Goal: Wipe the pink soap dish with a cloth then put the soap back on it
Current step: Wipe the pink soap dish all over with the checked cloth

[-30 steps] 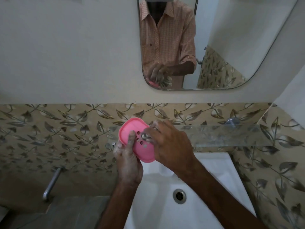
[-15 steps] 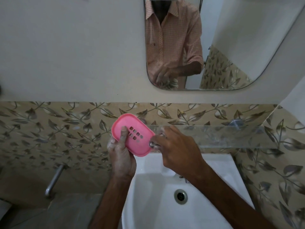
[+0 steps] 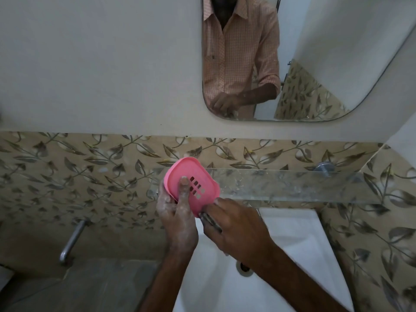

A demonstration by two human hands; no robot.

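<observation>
The dish (image 3: 193, 174) sits in my left grip (image 3: 176, 218), tilted up on edge with its slotted face turned toward me. The thumb (image 3: 183, 192) lies flat across that face, its tip just beside the slots (image 3: 197, 188). The other fingers wrap behind the dish, out of my sight, so this grip is clamped on the dish. A whitish soapy film coats its back and knuckles.

My right grip (image 3: 238, 230) is just right of the left one and a little lower, its fingertips at the dish's lower rim. It is pinched on a small grey wad, the cloth (image 3: 210, 221). Only a dark strip of the cloth shows between the fingers, and it touches the rim at the dish's near corner.

Beyond both grips a glass shelf (image 3: 292, 183) runs off to the right along the wall. The dish's upper part overlaps its left end; I cannot tell whether they touch. Below the right grip lies the white sink (image 3: 297, 244), and its drain (image 3: 244, 270) peeks out beside the right forearm.

Behind the shelf is leaf-patterned tile (image 3: 67, 172), with plain wall (image 3: 101, 64) above it. Well left of the left grip and lower, a metal pipe (image 3: 72, 242) juts from the tile. Up and to the right of the grips hangs a mirror (image 3: 337, 64). It shows a person (image 3: 236, 52) in a checked shirt with hands held together.
</observation>
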